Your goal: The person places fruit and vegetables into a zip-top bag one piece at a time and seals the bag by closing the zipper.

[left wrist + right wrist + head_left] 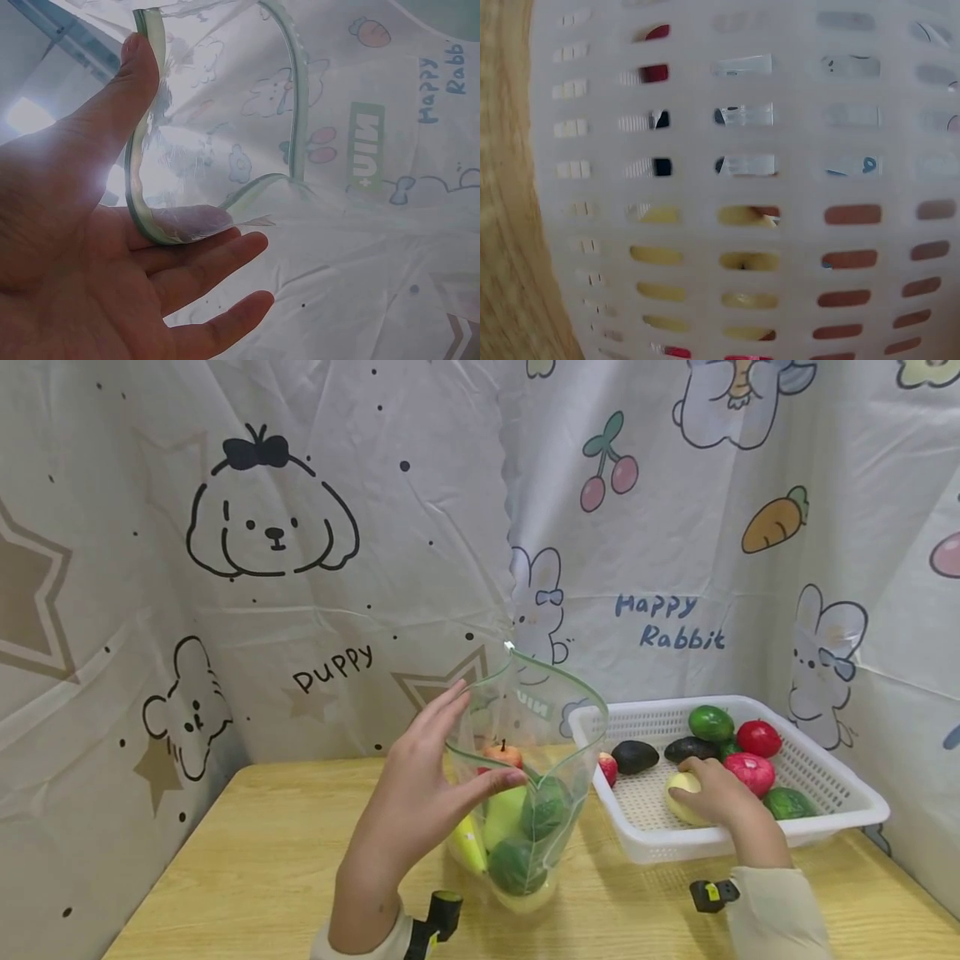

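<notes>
A clear zip bag (558, 718) with a green rim stands upright on the table, its mouth open. My left hand (416, 793) holds that rim (135, 180), the thumb on one stretch of it and the index finger behind the film; the other fingers extend outside. Inside the bag are a banana (468, 843), a light green fruit (504, 818), dark green ones (517, 866) and a red-orange apple (491, 753). My right hand (723, 793) grips a pale yellow round fruit (681, 802) in the white basket (637, 845). Slots show that fruit (656, 255) in the right wrist view.
Also in the basket are dark avocados (634, 757), a green fruit (711, 723), red fruits (759, 738) and a green one (789, 804). The basket is right of the bag on the wooden table (247, 852). A printed curtain (420, 527) hangs close behind.
</notes>
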The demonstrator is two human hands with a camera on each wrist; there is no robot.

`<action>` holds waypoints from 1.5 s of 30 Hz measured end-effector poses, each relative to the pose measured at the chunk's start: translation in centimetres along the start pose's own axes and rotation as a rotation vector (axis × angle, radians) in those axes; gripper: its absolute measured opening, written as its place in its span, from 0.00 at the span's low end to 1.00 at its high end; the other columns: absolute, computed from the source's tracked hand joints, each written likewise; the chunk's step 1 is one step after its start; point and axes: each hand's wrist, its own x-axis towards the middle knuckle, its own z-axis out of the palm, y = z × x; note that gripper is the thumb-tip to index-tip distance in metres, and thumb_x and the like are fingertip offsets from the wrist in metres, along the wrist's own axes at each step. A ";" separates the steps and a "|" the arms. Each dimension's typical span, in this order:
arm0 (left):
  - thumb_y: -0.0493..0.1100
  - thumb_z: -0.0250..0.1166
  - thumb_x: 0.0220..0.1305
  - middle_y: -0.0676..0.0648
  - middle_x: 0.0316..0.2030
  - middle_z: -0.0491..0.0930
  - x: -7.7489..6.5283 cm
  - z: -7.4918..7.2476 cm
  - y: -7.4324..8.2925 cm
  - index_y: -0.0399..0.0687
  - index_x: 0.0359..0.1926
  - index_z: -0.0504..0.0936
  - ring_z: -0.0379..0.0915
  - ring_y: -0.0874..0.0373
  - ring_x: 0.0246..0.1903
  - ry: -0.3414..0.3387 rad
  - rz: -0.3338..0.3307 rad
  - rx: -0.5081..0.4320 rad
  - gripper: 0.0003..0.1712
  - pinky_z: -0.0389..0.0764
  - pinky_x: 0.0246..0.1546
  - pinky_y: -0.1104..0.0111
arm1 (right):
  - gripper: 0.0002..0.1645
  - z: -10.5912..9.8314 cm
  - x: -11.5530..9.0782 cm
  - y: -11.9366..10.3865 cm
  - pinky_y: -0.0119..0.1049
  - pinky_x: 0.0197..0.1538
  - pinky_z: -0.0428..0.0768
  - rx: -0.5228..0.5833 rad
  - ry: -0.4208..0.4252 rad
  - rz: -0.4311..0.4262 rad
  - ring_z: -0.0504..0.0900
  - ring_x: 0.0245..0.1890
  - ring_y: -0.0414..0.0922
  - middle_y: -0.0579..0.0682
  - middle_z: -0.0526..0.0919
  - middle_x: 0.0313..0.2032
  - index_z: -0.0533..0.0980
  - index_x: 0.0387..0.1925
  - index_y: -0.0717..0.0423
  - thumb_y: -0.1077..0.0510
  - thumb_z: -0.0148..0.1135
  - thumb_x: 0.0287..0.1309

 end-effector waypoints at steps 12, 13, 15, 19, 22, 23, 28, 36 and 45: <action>0.73 0.62 0.42 0.49 0.70 0.59 -0.1 0.3 -0.1 0.48 0.67 0.62 0.53 0.54 0.67 0.000 0.009 -0.011 0.55 0.64 0.65 0.48 | 0.42 0.0 -0.5 -0.2 0.59 0.43 0.78 -0.025 -0.088 -0.001 0.73 0.39 0.59 0.67 0.77 0.40 0.72 0.49 0.70 0.41 0.70 0.40; 0.73 0.62 0.42 0.50 0.70 0.59 0.0 0.3 -0.1 0.49 0.67 0.62 0.53 0.55 0.67 0.001 0.011 -0.011 0.55 0.64 0.65 0.49 | 0.43 -0.1 -0.5 -0.1 0.59 0.43 0.78 -0.031 -0.094 -0.009 0.73 0.40 0.60 0.68 0.77 0.40 0.73 0.49 0.70 0.41 0.71 0.39; 0.73 0.62 0.42 0.50 0.70 0.59 0.1 0.4 -0.1 0.50 0.68 0.62 0.53 0.55 0.67 0.000 0.013 -0.011 0.55 0.64 0.65 0.49 | 0.44 -0.2 -0.6 -0.1 0.59 0.44 0.77 -0.032 -0.118 -0.005 0.72 0.41 0.60 0.70 0.77 0.42 0.72 0.50 0.70 0.42 0.72 0.37; 0.74 0.61 0.42 0.51 0.70 0.58 0.1 0.3 0.0 0.51 0.68 0.62 0.52 0.56 0.68 0.001 0.011 -0.003 0.55 0.63 0.66 0.49 | 0.46 -0.6 -0.7 -0.2 0.61 0.44 0.76 -0.022 -0.162 0.020 0.71 0.42 0.61 0.71 0.75 0.45 0.71 0.52 0.68 0.42 0.73 0.35; 0.74 0.61 0.42 0.51 0.70 0.58 0.1 0.3 0.1 0.51 0.68 0.62 0.52 0.56 0.68 0.002 0.009 0.003 0.55 0.63 0.66 0.48 | 0.45 -0.6 -0.6 -0.3 0.60 0.43 0.76 -0.015 -0.158 0.039 0.71 0.42 0.61 0.70 0.75 0.44 0.71 0.52 0.68 0.44 0.73 0.35; 0.74 0.61 0.42 0.51 0.70 0.58 0.1 0.3 0.1 0.51 0.68 0.62 0.52 0.56 0.68 0.003 0.008 0.004 0.55 0.63 0.66 0.48 | 0.44 -0.6 -0.5 -0.3 0.60 0.43 0.76 -0.013 -0.152 0.042 0.71 0.41 0.61 0.70 0.75 0.43 0.71 0.52 0.68 0.44 0.73 0.35; 0.74 0.61 0.42 0.50 0.71 0.58 0.0 0.3 0.2 0.51 0.68 0.61 0.52 0.55 0.68 0.000 0.002 0.008 0.55 0.63 0.66 0.49 | 0.43 -0.5 -0.4 -0.3 0.57 0.40 0.79 0.005 -0.113 0.049 0.72 0.38 0.59 0.66 0.76 0.38 0.70 0.51 0.67 0.46 0.73 0.35; 0.74 0.60 0.43 0.50 0.71 0.57 -0.2 0.4 0.1 0.51 0.68 0.60 0.51 0.55 0.68 -0.017 -0.006 0.006 0.55 0.63 0.65 0.48 | 0.49 -2.8 -1.5 -2.9 0.50 0.30 0.81 0.047 0.083 -0.023 0.74 0.34 0.57 0.67 0.75 0.41 0.63 0.59 0.65 0.44 0.71 0.39; 0.75 0.60 0.41 0.53 0.71 0.55 -0.2 0.4 0.2 0.54 0.69 0.59 0.49 0.54 0.69 -0.046 0.021 0.024 0.57 0.64 0.64 0.47 | 0.52 -7.5 -5.1 -10.6 0.60 0.28 0.82 0.203 0.578 -0.210 0.76 0.44 0.62 0.65 0.71 0.56 0.58 0.67 0.44 0.47 0.74 0.40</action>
